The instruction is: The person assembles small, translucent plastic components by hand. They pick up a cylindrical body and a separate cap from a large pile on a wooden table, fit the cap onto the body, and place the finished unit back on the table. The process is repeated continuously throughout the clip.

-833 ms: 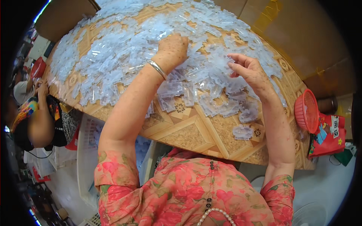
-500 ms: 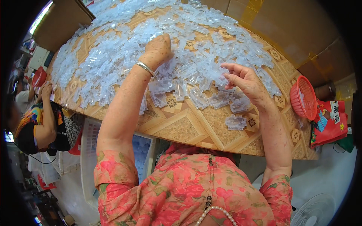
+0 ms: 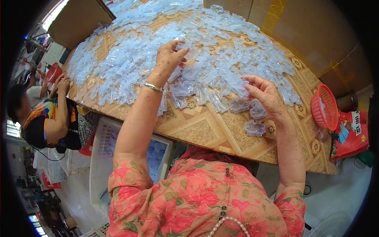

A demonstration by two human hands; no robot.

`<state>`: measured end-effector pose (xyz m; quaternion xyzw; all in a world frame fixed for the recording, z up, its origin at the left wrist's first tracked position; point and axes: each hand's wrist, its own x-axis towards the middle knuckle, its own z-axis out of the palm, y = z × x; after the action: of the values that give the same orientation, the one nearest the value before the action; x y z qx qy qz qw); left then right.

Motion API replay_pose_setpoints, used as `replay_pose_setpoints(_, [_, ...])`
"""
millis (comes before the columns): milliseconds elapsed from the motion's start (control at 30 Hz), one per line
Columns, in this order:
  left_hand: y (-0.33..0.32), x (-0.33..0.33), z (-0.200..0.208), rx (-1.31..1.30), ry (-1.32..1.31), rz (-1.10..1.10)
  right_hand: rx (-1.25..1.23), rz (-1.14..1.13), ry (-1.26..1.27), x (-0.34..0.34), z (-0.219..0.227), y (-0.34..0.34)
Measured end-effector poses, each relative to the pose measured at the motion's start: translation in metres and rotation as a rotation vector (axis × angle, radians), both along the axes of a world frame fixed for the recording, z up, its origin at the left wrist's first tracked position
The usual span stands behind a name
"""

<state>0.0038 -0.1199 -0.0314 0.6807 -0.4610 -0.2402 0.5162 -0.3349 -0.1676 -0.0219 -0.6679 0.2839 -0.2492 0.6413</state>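
Observation:
Thin clear plastic pieces (image 3: pixel 130 59), flat with notched ends, lie heaped over a wood-patterned table (image 3: pixel 197 132). Over the middle of the heap is my left hand (image 3: pixel 167 59), its thumb and fingers apart; I make out nothing held between them. Farther right and nearer to me, my right hand (image 3: pixel 265 94) pinches one clear plastic piece (image 3: pixel 238 84) between thumb and fingertips, above the heap's near edge. A single clear piece (image 3: pixel 255 128) lies apart on the table below that hand.
A red plastic basket (image 3: pixel 324 107) and a red printed bag (image 3: pixel 350 136) are at the table's right. Cardboard panels (image 3: pixel 304 43) stand along the far side. A white crate (image 3: pixel 103 158) holding clear pieces stands below the near-left edge. A co-worker (image 3: pixel 53 114) is at the left.
My left hand has turned and its closed fingers have spread apart. My right hand keeps its pinch at nearly the same spot over the table. The whole view has shifted slightly.

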Motion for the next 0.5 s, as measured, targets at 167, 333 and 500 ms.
replay_pose_setpoints(167, [0.029, -0.017, 0.008, -0.039, 0.352, -0.132, -0.015, -0.011, 0.037, 0.006, 0.007, 0.005])
replay_pose_setpoints(333, [0.040, -0.036, 0.011, -0.059, 0.395, -0.167, -0.019, 0.001, 0.041, 0.015, 0.010, 0.007])
replay_pose_setpoints(500, [0.045, -0.043, 0.009, -0.125, 0.541, -0.225, -0.020, -0.002, 0.036, 0.022, 0.013, 0.006])
